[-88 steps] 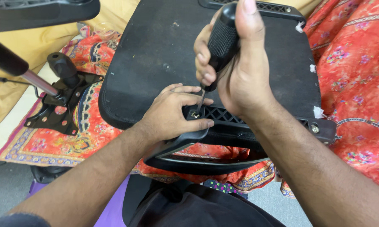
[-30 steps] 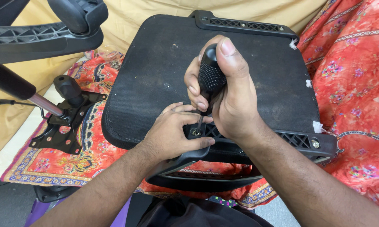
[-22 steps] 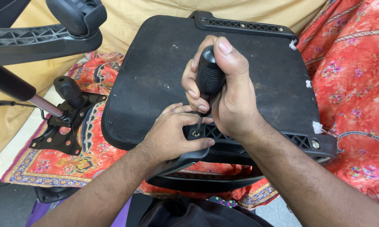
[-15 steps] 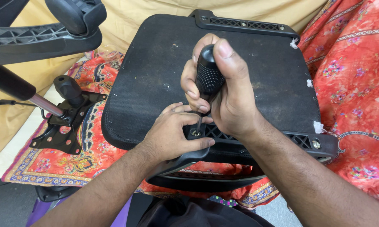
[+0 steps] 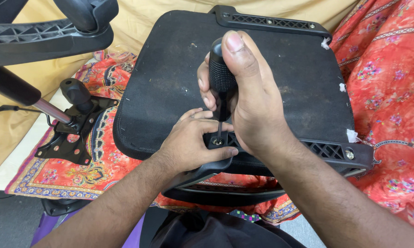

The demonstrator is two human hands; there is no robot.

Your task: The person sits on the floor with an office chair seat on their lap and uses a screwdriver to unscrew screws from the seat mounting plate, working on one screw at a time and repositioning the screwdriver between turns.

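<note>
A black office-chair seat (image 5: 179,78) lies upside down in front of me. My right hand (image 5: 255,110) is wrapped around the black knurled handle of a screwdriver (image 5: 221,76), held upright with its tip on a screw (image 5: 217,142) in the black plastic armrest bracket (image 5: 328,151). My left hand (image 5: 193,144) presses on the near end of that bracket and the curved armrest (image 5: 207,172), fingers beside the screw.
A black metal chair mechanism plate (image 5: 69,142) with a gas-lift cylinder (image 5: 28,98) lies at the left on a red patterned cloth (image 5: 386,96). A black chair base arm (image 5: 46,39) reaches across the top left. A second bracket (image 5: 271,20) runs along the seat's far edge.
The view has shifted a little since the oldest frame. My right hand has regripped the screwdriver handle slightly; the tip stays on the same screw and the left hand has not moved.
</note>
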